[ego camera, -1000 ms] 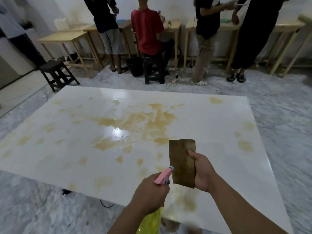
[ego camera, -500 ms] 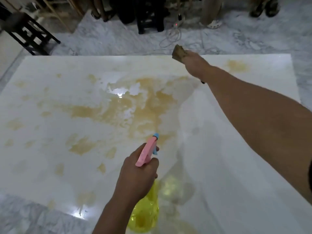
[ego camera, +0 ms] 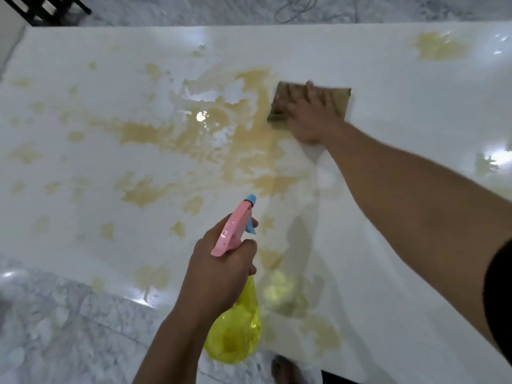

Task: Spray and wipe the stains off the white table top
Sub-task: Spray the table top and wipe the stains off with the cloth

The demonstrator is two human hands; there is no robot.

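Stains (ego camera: 177,137) spread across left and centre of tabletop (ego camera: 388,65), wet glare at centre. My left hand (ego camera: 221,270), lower centre: fingers curled round neck of spray bottle (ego camera: 235,322), pink nozzle aimed at stains, ready for next squirt. My right hand (ego camera: 310,117), upper right of centre: fingers flat, spread, pressing brown cloth (ego camera: 340,99) onto tabletop at stain edge for full contact. Half second back cloth was bunched at far edge; now lies flat, nearer.
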